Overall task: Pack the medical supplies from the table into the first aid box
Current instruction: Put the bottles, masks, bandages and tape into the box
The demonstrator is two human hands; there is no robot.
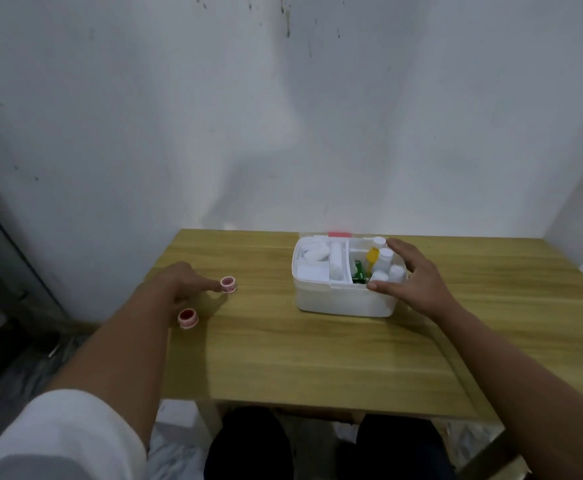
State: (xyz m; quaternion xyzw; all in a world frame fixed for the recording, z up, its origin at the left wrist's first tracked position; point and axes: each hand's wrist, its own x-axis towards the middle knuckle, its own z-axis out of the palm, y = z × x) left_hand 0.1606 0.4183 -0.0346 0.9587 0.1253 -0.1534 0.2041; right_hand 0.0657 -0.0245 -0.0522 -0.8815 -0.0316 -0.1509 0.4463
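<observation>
First aid box: white plastic, rounded corners, smooth walls, lid off or folded back; sits on the right half of the table top, near the far edge. A pink-red patch shows at its back rim.
Left sleeve: white cloth, loose, ends below the elbow.
Left hand: reaches over the left part of the table, index finger straight and its tip touching the farther tape roll; other fingers curled under, gripping nothing.
Near tape roll: small pink ring with a red core, lying flat on the wood, just beside the left wrist.
Far tape roll: same ring shape, paler pink, flat on the wood, well apart from the box.
Table: pale wood-grain laminate, matte, rectangular, pushed against a white scuffed wall.
Box, left compartment: white soft rolls or packets, shapes blurred.
Box, right compartment: upright white bottles with round caps, one yellow item, a green packet.
Right hand: spread wide, fingers lightly bent over the box's right end, thumb at the front rim, fingertips by the bottle caps; whether it grips anything, cannot tell.
</observation>
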